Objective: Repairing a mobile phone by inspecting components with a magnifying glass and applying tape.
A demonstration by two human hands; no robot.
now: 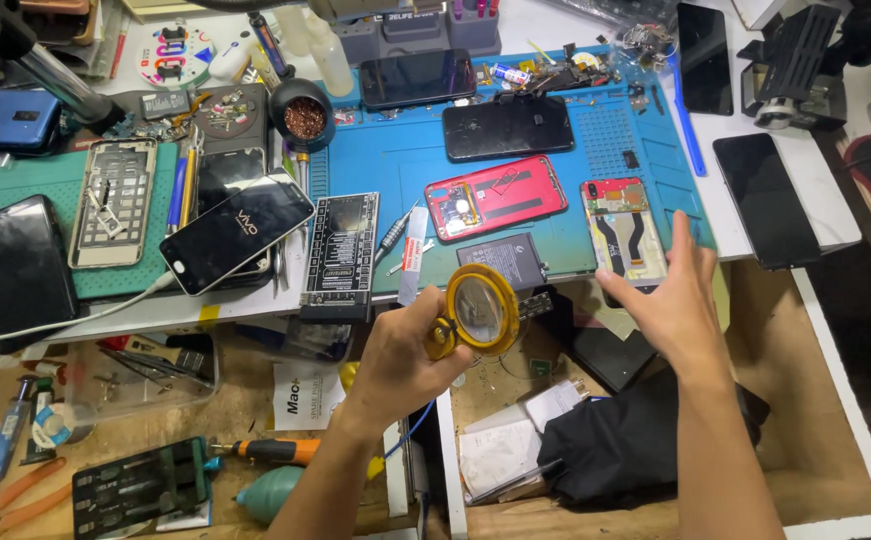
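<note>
Magnifier [484,312], round with a yellow rim, gripped in left hand [406,360].

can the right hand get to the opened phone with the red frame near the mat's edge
Probably yes: the right hand is open and empty, hovering just beside the opened phone, with nothing between them. The left hand holds a yellow suction cup.

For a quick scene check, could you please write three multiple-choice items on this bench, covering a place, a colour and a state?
1. Where does the red phone shell lie?
A. on the blue mat
B. in the drawer
C. on the floor

2. What colour is the frame of the round magnifier?
A. green
B. yellow
C. white

3. How is the right hand?
A. closed on a screwdriver
B. open, holding nothing
C. flat on a phone

Answers: 1 A, mat all around it; 2 B, its yellow rim shows in the left hand; 3 B, fingers spread, palm empty.
</note>
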